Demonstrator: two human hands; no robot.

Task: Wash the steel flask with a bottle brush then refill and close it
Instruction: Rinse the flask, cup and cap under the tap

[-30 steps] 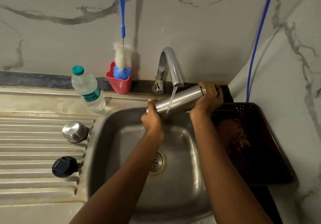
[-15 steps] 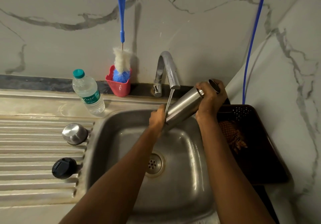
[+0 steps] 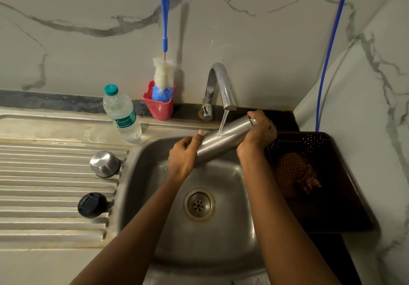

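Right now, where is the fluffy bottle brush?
In the head view, the bottle brush stands bristles-down in the red cup, left of centre, between the water bottle and the tap.

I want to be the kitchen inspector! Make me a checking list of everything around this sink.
Surface: steel sink, ridged draining board beside it.
Job's things: flask held tilted under the running tap; bottle brush standing in a red cup; steel cap and black lid on the draining board.
Clutter: water bottle; dark basket with a cloth.
Hands: left hand grips the flask's lower end, right hand its upper end.
Cables: blue cord in the corner.
Surroundings: marble walls.
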